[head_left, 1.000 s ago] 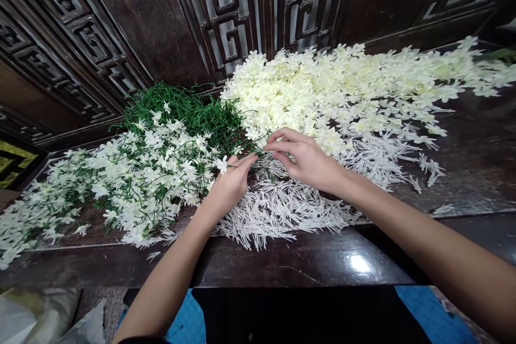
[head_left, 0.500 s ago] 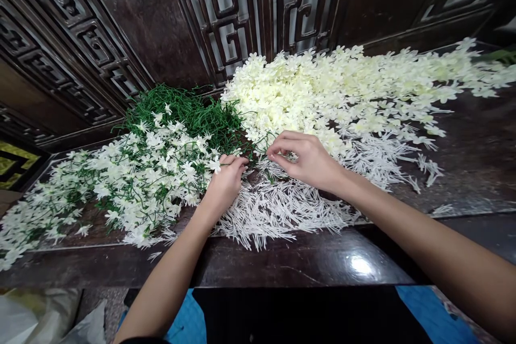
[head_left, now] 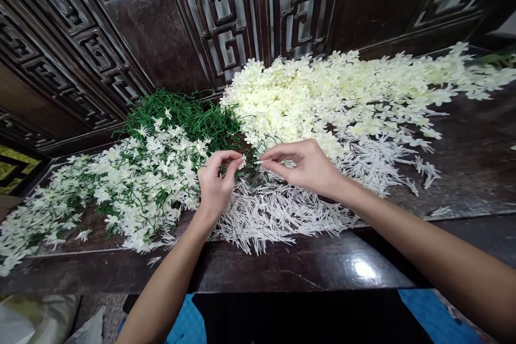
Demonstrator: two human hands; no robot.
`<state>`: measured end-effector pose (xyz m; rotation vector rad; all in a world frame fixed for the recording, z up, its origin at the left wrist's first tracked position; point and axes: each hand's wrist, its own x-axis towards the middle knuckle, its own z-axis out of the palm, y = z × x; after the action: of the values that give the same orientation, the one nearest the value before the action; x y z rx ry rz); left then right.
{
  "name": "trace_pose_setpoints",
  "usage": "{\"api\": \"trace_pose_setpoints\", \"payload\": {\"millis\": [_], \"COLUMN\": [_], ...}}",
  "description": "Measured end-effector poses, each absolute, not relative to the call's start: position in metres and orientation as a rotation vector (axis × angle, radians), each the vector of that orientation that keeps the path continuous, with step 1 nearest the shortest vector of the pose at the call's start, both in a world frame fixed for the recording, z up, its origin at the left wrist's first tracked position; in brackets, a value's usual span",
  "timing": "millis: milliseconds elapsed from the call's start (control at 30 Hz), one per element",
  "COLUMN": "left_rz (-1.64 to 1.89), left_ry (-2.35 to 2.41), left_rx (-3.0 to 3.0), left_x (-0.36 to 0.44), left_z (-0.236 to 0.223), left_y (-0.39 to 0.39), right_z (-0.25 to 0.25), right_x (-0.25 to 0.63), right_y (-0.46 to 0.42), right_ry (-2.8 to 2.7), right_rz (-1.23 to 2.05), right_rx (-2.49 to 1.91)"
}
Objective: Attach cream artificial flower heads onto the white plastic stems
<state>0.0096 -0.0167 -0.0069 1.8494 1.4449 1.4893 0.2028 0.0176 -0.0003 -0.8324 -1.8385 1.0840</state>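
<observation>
My left hand point(head_left: 215, 180) pinches a small white artificial flower point(head_left: 242, 161) between thumb and forefinger. Facing it across a narrow gap, my right hand point(head_left: 308, 169) is closed on a thin white stamen piece point(head_left: 260, 162), whose tip points toward the flower. Under both hands lies a heap of white stamen pieces point(head_left: 278, 212). Finished-looking flowers on green stems point(head_left: 149, 183) spread out left of my left hand. Behind it sits a tangle of green plastic stems point(head_left: 181, 115). Loose cream-white blossoms point(head_left: 306, 94) are piled beyond my right hand.
Everything lies on a dark wooden bench point(head_left: 282, 269) with a raised front edge. A carved wooden backrest point(head_left: 149, 27) rises behind the piles. Pale plastic bags point(head_left: 40, 317) are on the floor at lower left. More stamen pieces point(head_left: 371, 164) lie right of my right hand.
My left hand has turned, bringing its thumb and forefinger into a pinch with a flower at the tips. My right hand has shifted slightly left, and a white stamen piece now shows at its fingertips.
</observation>
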Motion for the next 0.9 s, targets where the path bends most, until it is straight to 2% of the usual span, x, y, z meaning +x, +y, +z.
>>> {"api": "trace_pose_setpoints", "payload": {"millis": [300,900], "left_rz": [1.468,1.309], "left_ry": [1.313,1.284], "left_rx": [1.517,1.684], "left_x": [0.013,0.0166], "left_z": [-0.0027,0.0021], "left_y": [-0.0169,-0.0212], "right_z": [0.0032,-0.0015], "right_x": [0.2003,0.1995], "right_y": [0.0133,0.0149], "right_ry": [-1.821,-1.935], "right_rz": [1.062,0.865], "right_rx": [-0.811,-0.679]}}
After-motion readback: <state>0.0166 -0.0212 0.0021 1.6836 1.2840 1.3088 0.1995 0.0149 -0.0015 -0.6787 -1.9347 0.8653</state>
